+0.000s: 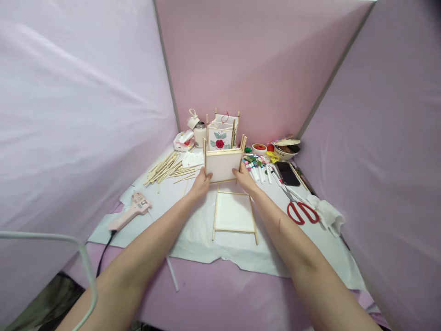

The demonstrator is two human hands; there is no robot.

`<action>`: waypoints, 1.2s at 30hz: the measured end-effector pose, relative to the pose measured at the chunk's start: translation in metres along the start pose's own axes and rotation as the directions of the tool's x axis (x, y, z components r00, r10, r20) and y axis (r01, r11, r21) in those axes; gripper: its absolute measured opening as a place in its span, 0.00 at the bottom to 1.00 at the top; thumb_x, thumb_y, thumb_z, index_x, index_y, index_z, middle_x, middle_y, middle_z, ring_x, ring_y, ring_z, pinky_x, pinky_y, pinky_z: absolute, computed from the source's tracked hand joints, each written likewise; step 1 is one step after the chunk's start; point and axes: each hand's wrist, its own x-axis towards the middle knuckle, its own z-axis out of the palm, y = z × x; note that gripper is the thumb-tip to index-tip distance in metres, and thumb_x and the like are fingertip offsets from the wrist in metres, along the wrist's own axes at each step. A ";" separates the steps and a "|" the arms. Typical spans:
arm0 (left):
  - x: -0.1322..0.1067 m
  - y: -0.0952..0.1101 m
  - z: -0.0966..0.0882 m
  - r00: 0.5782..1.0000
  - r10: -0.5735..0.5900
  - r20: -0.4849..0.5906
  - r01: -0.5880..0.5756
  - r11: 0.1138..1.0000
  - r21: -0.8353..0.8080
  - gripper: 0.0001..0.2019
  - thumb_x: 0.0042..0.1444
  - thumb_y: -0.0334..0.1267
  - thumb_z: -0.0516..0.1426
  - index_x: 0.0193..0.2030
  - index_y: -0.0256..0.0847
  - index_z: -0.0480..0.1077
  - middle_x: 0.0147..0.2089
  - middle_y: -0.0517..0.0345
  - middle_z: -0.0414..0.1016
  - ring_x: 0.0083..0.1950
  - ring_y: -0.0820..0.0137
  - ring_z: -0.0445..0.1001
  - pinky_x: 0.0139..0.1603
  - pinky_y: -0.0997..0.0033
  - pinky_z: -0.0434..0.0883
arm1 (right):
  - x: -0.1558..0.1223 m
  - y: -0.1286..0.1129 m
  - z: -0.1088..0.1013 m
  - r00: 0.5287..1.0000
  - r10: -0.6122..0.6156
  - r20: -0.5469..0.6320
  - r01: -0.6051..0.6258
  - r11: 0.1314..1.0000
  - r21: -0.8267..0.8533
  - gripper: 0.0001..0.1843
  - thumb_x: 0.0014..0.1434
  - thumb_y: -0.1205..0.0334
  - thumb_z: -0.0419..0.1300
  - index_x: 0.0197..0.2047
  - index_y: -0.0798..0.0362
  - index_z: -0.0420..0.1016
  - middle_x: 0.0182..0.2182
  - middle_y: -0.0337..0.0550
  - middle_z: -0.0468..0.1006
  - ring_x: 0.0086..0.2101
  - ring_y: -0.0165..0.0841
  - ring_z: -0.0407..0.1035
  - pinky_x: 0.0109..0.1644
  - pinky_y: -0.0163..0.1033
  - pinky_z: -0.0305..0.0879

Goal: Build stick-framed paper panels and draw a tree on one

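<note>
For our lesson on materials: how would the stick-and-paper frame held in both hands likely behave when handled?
The frame probably weighs little: thin sticks and paper, held by the left hand and right hand at its lower corners. Its paper likely dents or tears if pressed. Flat-sided, it should not roll.

Bare sheet (193, 230) lies open left of the flat frame (234, 212); scissors (303, 212) and markers (260, 171) crowd the right.
</note>
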 end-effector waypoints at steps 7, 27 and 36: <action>0.002 -0.010 -0.002 1.000 -0.026 0.005 0.025 0.987 0.160 0.11 0.60 0.37 0.53 0.49 0.39 0.67 0.52 0.41 0.76 0.56 0.50 0.72 0.63 0.49 0.64 | -0.003 -0.001 -0.003 1.000 0.011 0.010 -0.009 0.988 -0.157 0.21 0.61 0.64 0.49 0.57 0.55 0.66 0.54 0.52 0.76 0.54 0.39 0.69 0.61 0.43 0.64; 0.073 -0.001 -0.028 0.988 -0.043 0.147 -0.037 0.865 0.501 0.07 0.57 0.41 0.60 0.33 0.42 0.68 0.34 0.53 0.77 0.38 0.61 0.73 0.41 0.66 0.68 | 0.054 -0.009 -0.022 0.995 0.079 0.053 -0.044 0.876 -0.480 0.10 0.62 0.64 0.56 0.44 0.57 0.75 0.42 0.51 0.81 0.42 0.38 0.74 0.48 0.39 0.66; 0.125 -0.005 -0.022 0.985 -0.007 0.171 -0.086 0.844 0.529 0.07 0.59 0.37 0.58 0.41 0.37 0.71 0.45 0.47 0.79 0.45 0.59 0.74 0.47 0.65 0.68 | 0.088 0.003 -0.012 0.997 0.061 -0.056 -0.081 0.839 -0.538 0.12 0.64 0.61 0.56 0.48 0.57 0.74 0.46 0.55 0.81 0.46 0.42 0.74 0.52 0.43 0.66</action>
